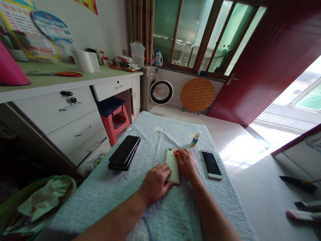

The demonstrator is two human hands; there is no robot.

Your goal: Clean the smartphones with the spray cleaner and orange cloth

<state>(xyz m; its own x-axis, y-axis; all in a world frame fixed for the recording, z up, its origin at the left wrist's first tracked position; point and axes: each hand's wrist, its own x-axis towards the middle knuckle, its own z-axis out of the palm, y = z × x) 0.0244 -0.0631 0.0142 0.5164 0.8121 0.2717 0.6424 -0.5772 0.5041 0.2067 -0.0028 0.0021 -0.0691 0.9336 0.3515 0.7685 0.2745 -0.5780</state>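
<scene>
A pale gold phone (173, 167) lies back side up on the cloth-covered table, its camera end away from me. My left hand (156, 180) grips the phone's left edge, fingers on its back and thumb at the near end. In my right hand (187, 162) an orange cloth (177, 152) is pinched and pressed on the phone's upper right part; most of the cloth is hidden under the fingers. A white phone with a dark screen (211, 164) lies to the right. Beyond it stands a small spray bottle (195, 139). Stacked black phones (125, 150) lie to the left.
The table wears a light blue quilted cloth (160, 134). On the left is a white desk (72, 110) with scissors (67, 74) and a paper roll (84, 60). A red stool (114, 120), a green bin (71, 182) and an open washing machine (150, 83) stand around.
</scene>
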